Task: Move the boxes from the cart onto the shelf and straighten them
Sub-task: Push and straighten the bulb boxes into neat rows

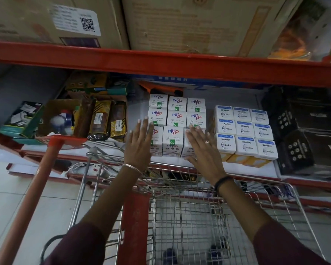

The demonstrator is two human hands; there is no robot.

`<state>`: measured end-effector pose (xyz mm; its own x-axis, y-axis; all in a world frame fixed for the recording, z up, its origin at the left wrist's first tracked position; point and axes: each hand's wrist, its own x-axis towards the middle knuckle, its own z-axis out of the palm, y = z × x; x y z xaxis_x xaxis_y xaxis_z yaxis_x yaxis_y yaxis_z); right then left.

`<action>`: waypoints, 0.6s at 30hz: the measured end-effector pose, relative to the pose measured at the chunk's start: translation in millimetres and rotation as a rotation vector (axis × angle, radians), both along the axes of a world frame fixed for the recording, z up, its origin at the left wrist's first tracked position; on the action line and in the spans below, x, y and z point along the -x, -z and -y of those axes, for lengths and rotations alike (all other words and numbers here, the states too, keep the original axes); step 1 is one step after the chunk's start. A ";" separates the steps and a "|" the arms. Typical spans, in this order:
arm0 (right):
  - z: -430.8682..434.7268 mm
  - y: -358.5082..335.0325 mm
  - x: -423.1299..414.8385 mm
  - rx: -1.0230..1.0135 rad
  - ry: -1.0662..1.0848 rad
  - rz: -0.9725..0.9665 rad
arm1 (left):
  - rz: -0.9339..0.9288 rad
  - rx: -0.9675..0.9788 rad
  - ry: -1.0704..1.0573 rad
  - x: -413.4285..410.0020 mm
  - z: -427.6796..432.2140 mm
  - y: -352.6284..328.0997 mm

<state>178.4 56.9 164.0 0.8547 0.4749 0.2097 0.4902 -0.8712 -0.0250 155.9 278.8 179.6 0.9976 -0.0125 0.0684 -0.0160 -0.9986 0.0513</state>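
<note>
Boxes [172, 119] marked Nippo are seen in the head view, the only view given, set in a block of three rows by three on the white shelf [237, 170], under the red beam. The block is flanked by the left hand [139, 142], laid flat against the near left box, and the right hand [203, 146], laid flat against the near right box. Both hands are spread with fingers extended; nothing is gripped, and the boxes appear to be pressed from either side rather than held. To the right of the block, just beside it, a similar three-by-three set of Wipro boxes [244, 131] is already ranged in even rows. The wire cart [189, 217] stands near, below the shelf edge, and its basket looks empty of boxes as far as can be seen through the mesh, though its far corner is partly hidden by the arms. From this it may be judged that the moving is done or nearly so, and that the straightening is in hand. The near row is partly covered by the hands, so its alignment cannot be fully checked. What seems left is a final squaring of that near row.
</note>
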 end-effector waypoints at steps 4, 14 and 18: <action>0.7 2.5 -11.6 0.180 -0.115 0.095 | -0.029 -0.144 0.097 -9.3 -4.0 0.8; 5.9 14.3 -20.8 0.265 -0.130 0.183 | -0.016 -0.164 0.204 -18.7 -6.7 8.7; 4.6 17.8 -22.7 0.275 -0.130 0.176 | -0.018 -0.152 0.242 -21.2 -9.6 8.4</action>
